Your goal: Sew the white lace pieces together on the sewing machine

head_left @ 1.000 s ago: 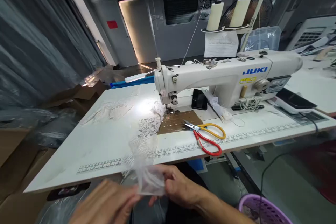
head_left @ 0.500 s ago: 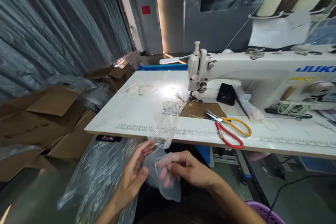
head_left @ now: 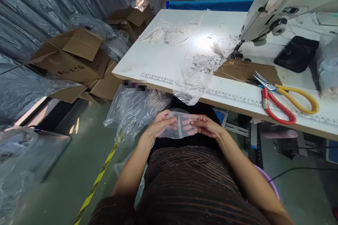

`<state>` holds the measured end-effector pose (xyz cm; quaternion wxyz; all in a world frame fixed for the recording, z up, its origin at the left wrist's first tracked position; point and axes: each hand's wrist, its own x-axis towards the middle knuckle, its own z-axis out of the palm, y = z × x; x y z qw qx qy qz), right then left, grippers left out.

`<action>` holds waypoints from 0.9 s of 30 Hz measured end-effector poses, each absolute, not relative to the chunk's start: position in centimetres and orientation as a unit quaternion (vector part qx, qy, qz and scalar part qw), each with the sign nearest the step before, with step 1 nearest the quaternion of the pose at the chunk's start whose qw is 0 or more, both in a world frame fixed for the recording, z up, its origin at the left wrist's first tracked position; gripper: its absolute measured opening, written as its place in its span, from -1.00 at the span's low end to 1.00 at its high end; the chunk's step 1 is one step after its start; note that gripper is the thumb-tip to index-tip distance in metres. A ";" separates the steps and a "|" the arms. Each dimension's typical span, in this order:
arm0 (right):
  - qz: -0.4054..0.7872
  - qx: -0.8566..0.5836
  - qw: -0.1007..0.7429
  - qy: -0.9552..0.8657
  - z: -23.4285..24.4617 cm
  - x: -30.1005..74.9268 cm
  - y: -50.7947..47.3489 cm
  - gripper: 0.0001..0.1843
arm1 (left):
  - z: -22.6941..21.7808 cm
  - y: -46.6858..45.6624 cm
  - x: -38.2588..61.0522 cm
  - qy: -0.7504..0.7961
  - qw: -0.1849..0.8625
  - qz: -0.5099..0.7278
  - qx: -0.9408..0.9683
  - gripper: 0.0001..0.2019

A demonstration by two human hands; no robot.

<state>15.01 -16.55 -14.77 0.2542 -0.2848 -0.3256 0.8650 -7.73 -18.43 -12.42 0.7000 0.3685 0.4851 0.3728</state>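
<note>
A sheer white piece of fabric (head_left: 179,126) with a seam down its middle is stretched between my hands, in front of the table edge. My left hand (head_left: 163,123) pinches its left end, thumb on top. At the other end, my right hand (head_left: 206,125) grips it, and the fingers show through the cloth. Just beyond, white lace (head_left: 195,74) runs from the sewing machine (head_left: 280,10) and hangs over the front edge of the white table (head_left: 148,59). Its far part lies by the needle area.
Scissors (head_left: 282,98) with red and yellow handles lie right of the lace, by a brown board (head_left: 248,72) and a black case (head_left: 297,54). More lace (head_left: 169,33) lies at the back. Clear plastic (head_left: 137,112) hangs below the table; cardboard boxes (head_left: 76,56) stand left.
My view has tipped downward and closer to the table. My left hand, apart from the sheer fabric before, now holds its left end, and the piece is spread flat between both hands.
</note>
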 end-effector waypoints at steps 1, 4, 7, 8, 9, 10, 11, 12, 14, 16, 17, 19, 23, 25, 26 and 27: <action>0.865 -0.293 0.255 -0.318 -15.3 15.0 -16.5 -0.59 | -12.9 -18.3 -7.8 0.501 0.685 0.371 0.377 -0.50; 0.860 -0.314 0.259 -0.308 -16.5 14.8 -16.4 -0.59 | -14.5 -17.8 -8.0 0.535 0.649 0.373 0.391 -0.44; 0.850 -0.336 0.266 -0.306 -17.5 14.6 -16.5 -0.58 | -15.9 -17.3 -7.8 0.568 0.599 0.377 0.419 -0.47; 0.845 -0.346 0.270 -0.307 -17.8 14.5 -16.5 -0.59 | -16.2 -17.2 -7.8 0.580 0.577 0.379 0.432 -0.49; 0.838 -0.356 0.273 -0.310 -18.0 14.4 -16.5 -0.59 | -16.6 -17.0 -7.7 0.593 0.552 0.381 0.446 -0.51; 0.831 -0.367 0.276 -0.313 -18.2 14.4 -16.5 -0.60 | -16.8 -16.8 -7.6 0.605 0.526 0.381 0.460 -0.54; 0.824 -0.378 0.280 -0.316 -18.3 14.4 -16.6 -0.62 | -17.0 -16.6 -7.5 0.616 0.500 0.380 0.475 -0.56; 0.815 -0.389 0.285 -0.321 -18.4 14.4 -16.6 -0.64 | -17.1 -16.4 -7.5 0.626 0.477 0.375 0.490 -0.58; 0.796 -0.411 0.295 -0.331 -18.4 14.6 -16.6 -0.67 | -17.1 -16.2 -7.4 0.638 0.441 0.359 0.519 -0.62; 0.773 -0.436 0.306 -0.343 -18.4 15.0 -16.5 -0.68 | -17.1 -16.1 -7.5 0.645 0.416 0.340 0.544 -0.62; 0.760 -0.450 0.311 -0.351 -18.4 15.3 -16.5 -0.69 | -17.0 -16.1 -7.5 0.647 0.406 0.331 0.555 -0.62; 0.733 -0.479 0.314 -0.368 -18.5 15.9 -16.4 -0.68 | -16.9 -16.2 -7.7 0.649 0.386 0.317 0.574 -0.61; 0.672 -0.535 0.299 -0.415 -18.2 17.3 -16.6 -0.62 | -16.2 -16.4 -8.1 0.652 0.336 0.306 0.607 -0.66; 0.647 -0.551 0.290 -0.440 -17.2 18.0 -17.1 -0.60 | -15.6 -16.5 -7.9 0.649 0.313 0.307 0.622 -0.72; 0.637 -0.551 0.282 -0.460 -16.2 18.5 -17.3 -0.60 | -15.3 -16.6 -7.7 0.643 0.306 0.307 0.632 -0.74; 0.627 -0.546 0.274 -0.483 -14.8 19.1 -17.6 -0.61 | -15.1 -16.7 -7.5 0.629 0.300 0.304 0.650 -0.74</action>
